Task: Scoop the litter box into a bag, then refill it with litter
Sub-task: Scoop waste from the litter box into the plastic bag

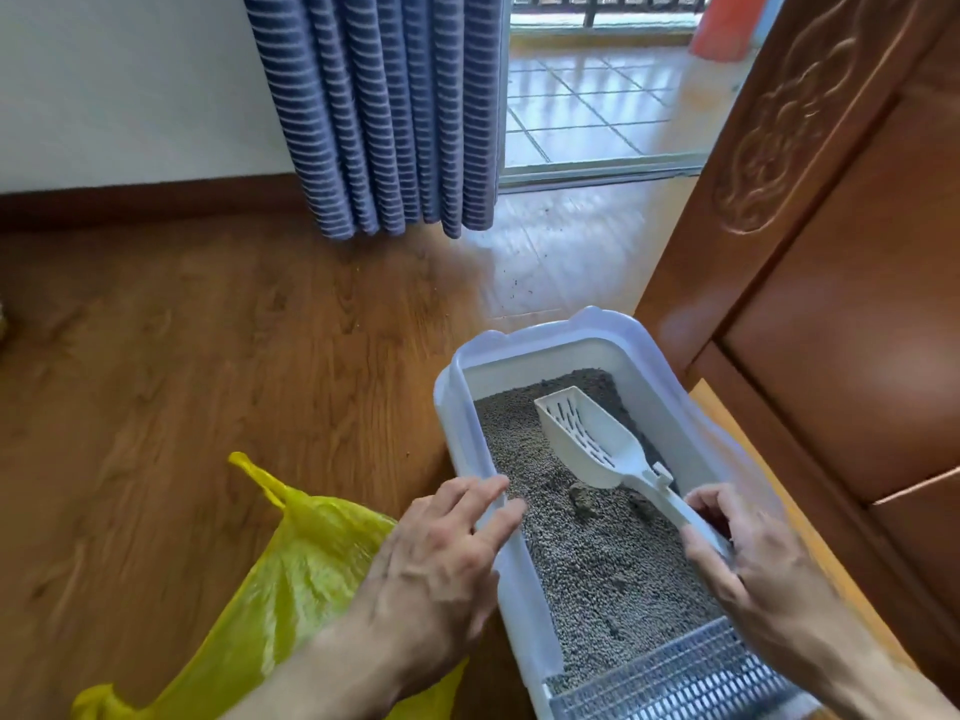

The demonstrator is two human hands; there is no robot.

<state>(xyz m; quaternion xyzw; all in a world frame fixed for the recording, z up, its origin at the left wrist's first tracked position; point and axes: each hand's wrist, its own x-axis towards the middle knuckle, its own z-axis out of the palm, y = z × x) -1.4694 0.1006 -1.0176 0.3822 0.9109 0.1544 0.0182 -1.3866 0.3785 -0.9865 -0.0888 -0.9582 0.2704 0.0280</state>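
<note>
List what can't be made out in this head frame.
- Bag: mouth and contents hidden by the left hand and arm; bottom cut by the frame edge.
- Scoop handle end: covered by the right hand.
- Litter box: near end cut off by the bottom edge.
- Refill litter: none in view.

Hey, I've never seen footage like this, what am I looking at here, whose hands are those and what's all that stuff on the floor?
There is no machine here. The one picture comes from a camera worn on a person's head, looking down at their own two hands. On the wooden floor stands a pale litter box filled with grey litter. The left hand rests with straight fingers on the box's left rim. The right hand has its grip on the handle of a white slotted scoop, which lies on the litter. A dark clump sits just below the scoop. A yellow plastic bag waits on the floor to the left, beside the box.
</note>
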